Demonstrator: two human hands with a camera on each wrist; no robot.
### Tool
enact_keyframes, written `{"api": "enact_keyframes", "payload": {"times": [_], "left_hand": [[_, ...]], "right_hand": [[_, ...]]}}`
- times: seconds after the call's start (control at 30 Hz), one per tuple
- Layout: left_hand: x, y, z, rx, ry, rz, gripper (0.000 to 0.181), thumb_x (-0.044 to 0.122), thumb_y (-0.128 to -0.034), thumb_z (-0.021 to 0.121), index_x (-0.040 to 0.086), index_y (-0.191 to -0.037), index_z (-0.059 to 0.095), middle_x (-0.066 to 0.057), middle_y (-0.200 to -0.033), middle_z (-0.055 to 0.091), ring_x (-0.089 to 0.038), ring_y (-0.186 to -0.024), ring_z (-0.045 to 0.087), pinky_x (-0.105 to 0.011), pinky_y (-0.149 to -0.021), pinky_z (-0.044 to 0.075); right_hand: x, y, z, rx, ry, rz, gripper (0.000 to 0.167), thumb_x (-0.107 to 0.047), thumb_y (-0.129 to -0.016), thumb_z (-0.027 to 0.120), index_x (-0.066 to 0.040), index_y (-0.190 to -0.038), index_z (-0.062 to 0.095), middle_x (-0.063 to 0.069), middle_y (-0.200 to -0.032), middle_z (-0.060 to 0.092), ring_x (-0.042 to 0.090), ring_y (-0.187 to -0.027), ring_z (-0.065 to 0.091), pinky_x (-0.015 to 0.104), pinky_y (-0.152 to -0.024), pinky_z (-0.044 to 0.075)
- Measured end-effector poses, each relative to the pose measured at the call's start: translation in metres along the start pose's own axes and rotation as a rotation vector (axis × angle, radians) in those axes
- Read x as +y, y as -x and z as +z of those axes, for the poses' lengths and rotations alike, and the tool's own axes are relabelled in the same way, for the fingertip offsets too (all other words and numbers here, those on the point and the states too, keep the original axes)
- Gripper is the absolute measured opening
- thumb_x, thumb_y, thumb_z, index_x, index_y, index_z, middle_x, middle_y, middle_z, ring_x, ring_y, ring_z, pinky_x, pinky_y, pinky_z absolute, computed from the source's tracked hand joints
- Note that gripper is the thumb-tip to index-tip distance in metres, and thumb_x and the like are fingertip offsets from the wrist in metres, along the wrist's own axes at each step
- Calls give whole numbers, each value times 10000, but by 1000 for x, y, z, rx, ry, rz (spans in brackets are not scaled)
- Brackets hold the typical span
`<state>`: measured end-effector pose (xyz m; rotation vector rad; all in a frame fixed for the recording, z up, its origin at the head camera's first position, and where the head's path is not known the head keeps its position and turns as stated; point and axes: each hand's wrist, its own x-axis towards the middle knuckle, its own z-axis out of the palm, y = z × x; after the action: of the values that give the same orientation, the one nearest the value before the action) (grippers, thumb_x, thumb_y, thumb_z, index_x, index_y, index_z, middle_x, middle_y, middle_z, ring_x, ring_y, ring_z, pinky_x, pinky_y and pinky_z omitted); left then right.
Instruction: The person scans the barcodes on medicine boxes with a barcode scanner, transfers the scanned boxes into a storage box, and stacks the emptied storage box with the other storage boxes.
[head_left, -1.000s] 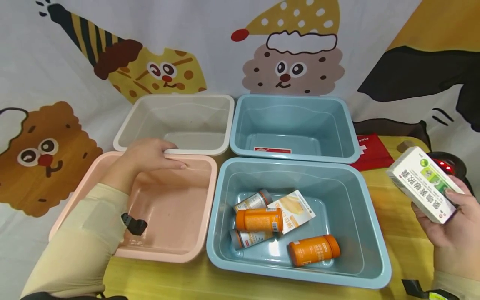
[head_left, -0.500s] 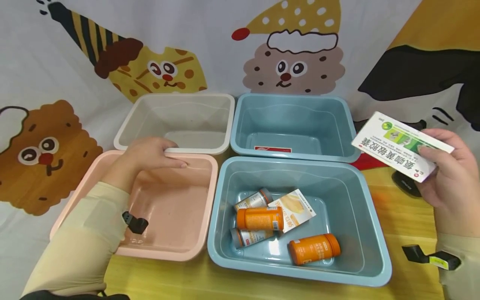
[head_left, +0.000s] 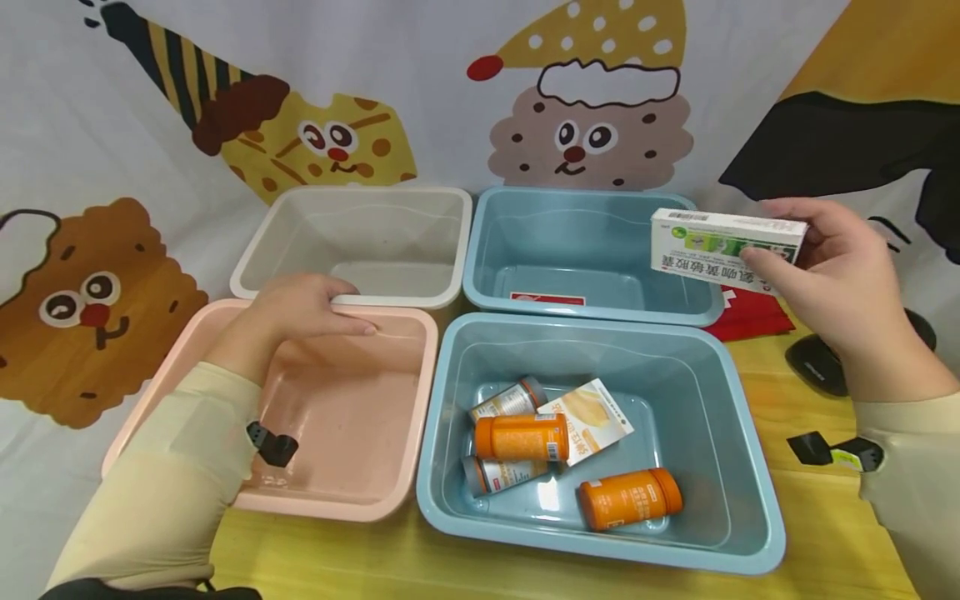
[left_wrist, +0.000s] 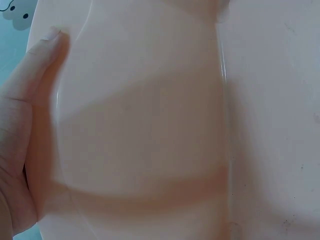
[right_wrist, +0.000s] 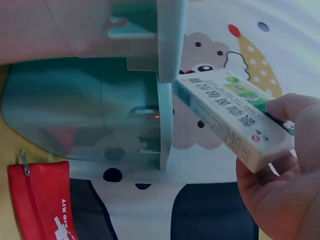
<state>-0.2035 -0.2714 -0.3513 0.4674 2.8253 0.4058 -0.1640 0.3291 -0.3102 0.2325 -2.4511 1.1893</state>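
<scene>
My right hand (head_left: 847, 283) holds a white and green medicine box (head_left: 727, 246) above the right edge of the back blue bin (head_left: 600, 315). In the right wrist view the thumb lies on the printed face of the box (right_wrist: 225, 110), with fingers underneath. My left hand (head_left: 300, 308) grips the back rim of the pink bin (head_left: 337, 510), where it meets the grey bin (head_left: 247, 250). The left wrist view shows its thumb (left_wrist: 30, 70) along the pink inner wall; the other fingers are mostly hidden.
The front blue bin (head_left: 600, 554) contains orange bottles (head_left: 630, 498), grey-capped bottles and a yellow-white box (head_left: 588, 421). A flat red item (head_left: 546, 298) lies in the back blue bin. At right are a red first aid pouch (head_left: 750, 315) and a black device (head_left: 817, 364).
My right hand has moved left and upward with the medicine box, from beside the bins to over the back blue bin's right edge. The box has turned. My left hand has stayed put.
</scene>
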Motion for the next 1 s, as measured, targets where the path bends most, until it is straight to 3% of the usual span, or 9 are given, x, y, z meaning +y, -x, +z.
{"api": "enact_keyframes", "payload": {"times": [0.2,0.3,0.4,0.5,0.57,0.73,1.0], "left_hand": [[0,-1,0,7,-15,3,635,783,-798,779,224,-1097,767,45,-964,727,-232,-898,633,-513,-853,521],[-1,-1,0,10,-27,7,638,786,-798,777,222,-1097,767,46,-960,728,-231,-893,634,-512,-849,520],[-1,-1,0,6,-27,2,646,791,-797,773,223,-1104,765,45,-964,727,-232,-897,632,-513,-852,521],[-1,-2,1,1,-30,-2,652,797,-797,768,223,-1105,761,42,-964,725,-235,-898,631,-512,-850,519],[-1,-2,1,1,-37,-2,657,803,-797,763,223,-1105,761,42,-966,726,-235,-898,631,-511,-849,518],[0,-2,1,5,-44,0,661,807,-793,763,221,-1098,762,40,-964,728,-236,-893,632,-512,-848,514],[-1,-1,2,12,-25,3,650,789,-793,780,216,-1099,769,37,-968,734,-237,-898,640,-519,-857,521]], "right_hand": [[-8,-13,10,-64,138,-82,660,-7,-913,823,-150,-1519,602,183,-1353,674,-98,-869,589,33,-783,432],[-13,-19,13,-116,195,-84,650,-57,-919,836,-145,-1517,596,199,-1371,667,-106,-889,579,20,-769,409],[-17,-25,16,-158,244,-81,599,-98,-931,838,-134,-1487,617,182,-1379,670,90,-975,674,16,-751,395],[-19,-31,18,-189,257,-86,564,-78,-929,839,-95,-1455,637,221,-1351,672,367,-999,698,2,-721,381],[-18,-32,20,-203,265,-83,561,-66,-926,841,-80,-1448,638,243,-1328,673,438,-983,686,-8,-708,370],[-15,-32,23,-199,296,-98,543,-61,-932,831,-88,-1442,648,217,-1277,685,284,-884,586,-4,-703,370],[-14,-27,24,-131,294,-190,550,-86,-917,850,-152,-1433,673,108,-1314,715,243,-1072,649,10,-812,377]]}}
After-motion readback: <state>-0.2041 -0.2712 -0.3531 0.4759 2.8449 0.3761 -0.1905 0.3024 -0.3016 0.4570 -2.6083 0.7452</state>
